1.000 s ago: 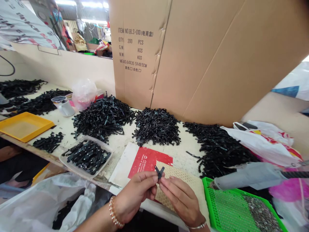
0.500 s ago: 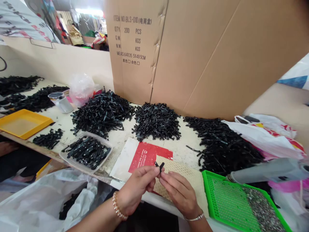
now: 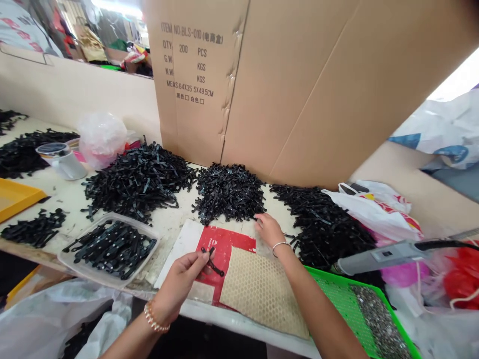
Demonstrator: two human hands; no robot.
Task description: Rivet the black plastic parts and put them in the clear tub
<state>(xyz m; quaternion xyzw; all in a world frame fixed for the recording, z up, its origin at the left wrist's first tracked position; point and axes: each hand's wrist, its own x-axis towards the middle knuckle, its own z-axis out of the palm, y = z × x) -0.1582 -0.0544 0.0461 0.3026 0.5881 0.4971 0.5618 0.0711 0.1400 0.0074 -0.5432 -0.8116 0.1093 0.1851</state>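
Between the thumb and forefinger of my left hand [image 3: 183,271] are small black strip pieces [image 3: 215,269], crossed over each other above a red-and-white card [image 3: 224,240]. My right hand [image 3: 270,230] reaches to the near right edge of the middle heap of short black pieces [image 3: 230,192]. Its fingers are pinched together, with a dark end of a black piece showing at the tips. A tan honeycomb-patterned mat [image 3: 262,289] lies on the card, below and between my hands.
Larger heaps of black strips stand left [image 3: 138,174] and right [image 3: 318,224]. A clear plastic tub [image 3: 67,262] holds dotted strips. At right, a grey corded tool [image 3: 374,259] lies over a green tray [image 3: 348,310] with small metal parts. A cardboard sheet [image 3: 299,99] stands behind.
My hands have parted. The left has moved left and keeps hold of the black pieces, which have swung open. My right hand has let go and moved up to the middle heap.
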